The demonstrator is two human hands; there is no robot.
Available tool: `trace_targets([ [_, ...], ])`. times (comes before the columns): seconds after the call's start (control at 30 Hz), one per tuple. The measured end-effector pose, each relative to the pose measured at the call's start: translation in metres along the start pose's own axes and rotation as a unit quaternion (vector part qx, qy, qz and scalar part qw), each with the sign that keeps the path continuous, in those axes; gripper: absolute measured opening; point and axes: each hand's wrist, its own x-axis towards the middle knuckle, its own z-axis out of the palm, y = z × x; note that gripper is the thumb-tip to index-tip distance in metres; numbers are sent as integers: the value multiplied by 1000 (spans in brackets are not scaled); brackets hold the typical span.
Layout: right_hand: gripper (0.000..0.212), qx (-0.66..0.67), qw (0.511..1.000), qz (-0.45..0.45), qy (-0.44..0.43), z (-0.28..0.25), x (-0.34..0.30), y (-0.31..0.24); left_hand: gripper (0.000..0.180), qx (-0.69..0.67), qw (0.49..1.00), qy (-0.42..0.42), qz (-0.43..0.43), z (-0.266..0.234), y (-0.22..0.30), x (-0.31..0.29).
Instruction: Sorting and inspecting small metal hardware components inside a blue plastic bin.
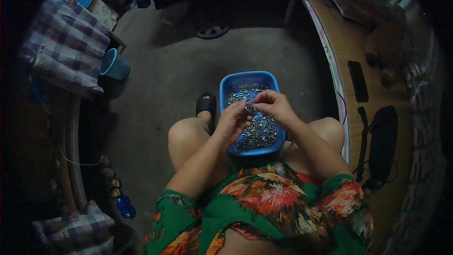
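My left hand (232,119) grips a small metal piece (248,109), pinched between thumb and fingers and held up above the middle of the blue basket (255,152). My right hand (277,107) comes in from the right, its thumb and forefinger drawn in at the right side of that piece; whether they pinch it, only touch it, or hold some tinier part, I cannot tell.

The basket is in front of me between my knees, and loose shiny metal pieces (258,133) cover much of its floor, thickest at the near end and sparser toward the far end, where blue shows between them.

As for how far along I am, I judge that I am in the middle of handling this one piece, with both hands busy at it. The loose ones below seem a large stock, but I cannot tell finished from unfinished among them, nor make out a separate finished pile, so the share done stays uncertain.
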Motion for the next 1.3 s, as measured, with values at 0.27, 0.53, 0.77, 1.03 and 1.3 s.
trace_targets([
  [0.27,13,7,999,-32,-6,5,0,3,23,-9,1000,4,-8,1,-1,0],
  [0.53,15,20,999,-35,-18,4,-1,3,19,-7,1000,-5,-25,6,2,-1],
  [0.77,23,81,992,75,-59,3,-3,-18,20,-12,999,-38,-28,5,3,-4],
  [1.03,19,77,990,23,-112,2,-2,-10,23,-18,999,5,-51,4,1,-1],
  [1.3,15,51,994,30,-89,6,13,-2,17,-25,993,102,56,2,8,1],
])
